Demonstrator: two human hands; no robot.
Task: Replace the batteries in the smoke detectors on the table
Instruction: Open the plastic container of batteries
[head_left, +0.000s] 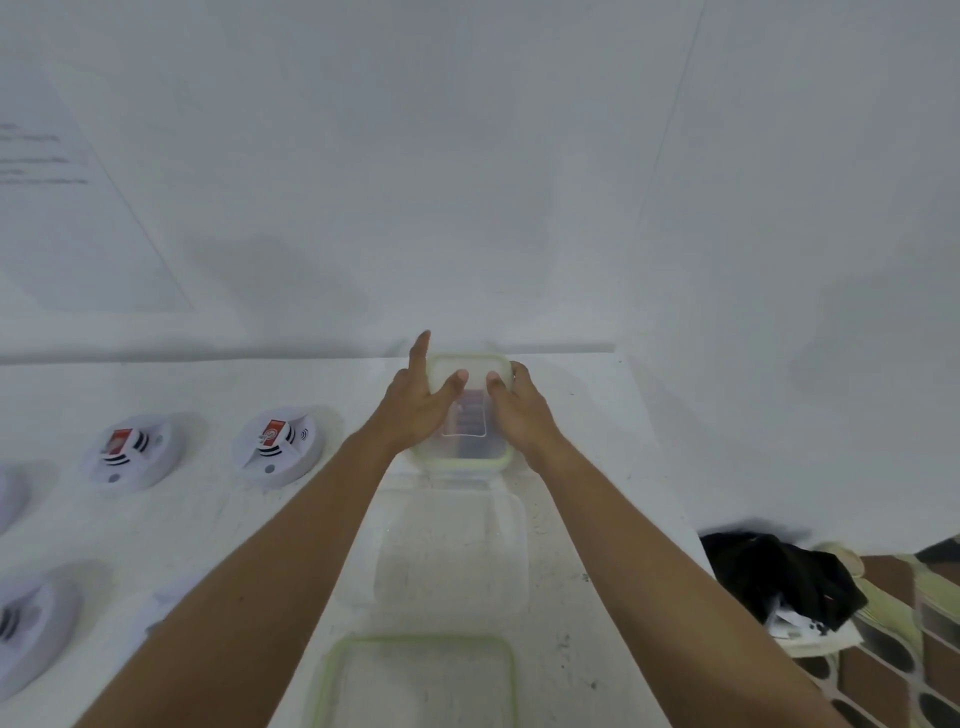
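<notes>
A clear lidded container (464, 461) with a green seal stands at the table's far edge, dark batteries (466, 415) dimly visible through it. My left hand (415, 410) holds its left side, thumb lying on the lid and index finger pointing straight out. My right hand (522, 413) grips the right side, thumb on the lid, fingers curled round the far corner. White smoke detectors lie to the left: two with red labels (132, 452) (278, 441), one at the near left (31, 623).
An open clear tub (452, 556) sits just in front of the lidded one, and a loose green-rimmed lid (415, 675) lies nearest me. Off the table's right edge, a black cloth (779, 577) rests on a patterned surface. A white wall rises behind the table.
</notes>
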